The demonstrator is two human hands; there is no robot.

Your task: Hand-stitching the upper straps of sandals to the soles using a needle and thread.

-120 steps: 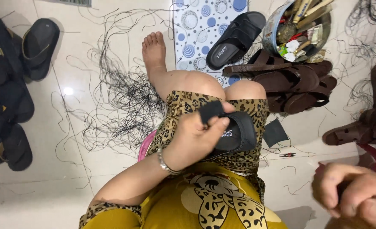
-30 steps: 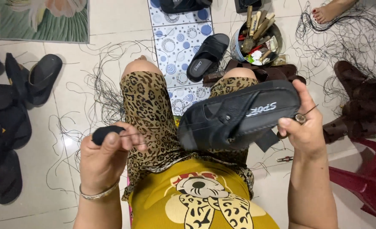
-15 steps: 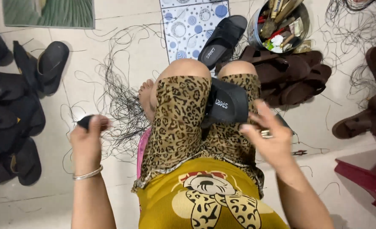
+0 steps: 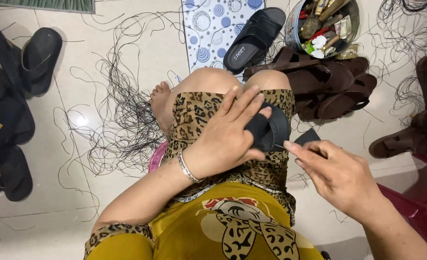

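Right now the black slipper [image 4: 270,131] lies on the person's lap, across the leopard-print shorts [image 4: 199,113], and everything else is placed around it. On the slipper's left side the left hand [image 4: 225,137] is pressed flat over it, fingers stretched out and the thumb tucked under its lower edge, so the hand is holding the slipper down rather than curled around it. A thin silver bracelet [image 4: 187,166] sits on that wrist. Just to the slipper's right, the right hand [image 4: 336,173] has its thumb and forefinger pinched together at the slipper's edge; a thin dark thread seems to run from the pinch to the slipper, but it is too fine to be sure. A small flat black piece [image 4: 308,136] lies on the floor touching that side of the slipper.

Beyond the slipper, past the knees, a second black slipper [image 4: 254,38] rests partly on a blue-dotted mat [image 4: 208,26]. To its right stands a round tin of tools [image 4: 321,24], and a pile of brown sandals [image 4: 329,86] lies just below the tin. Far left of the lap slipper, loose black threads [image 4: 122,120] are tangled over the tiled floor [image 4: 78,72], with more black slippers [image 4: 11,96] stacked beyond them. A red plastic stool [image 4: 415,197] shows at lower right.
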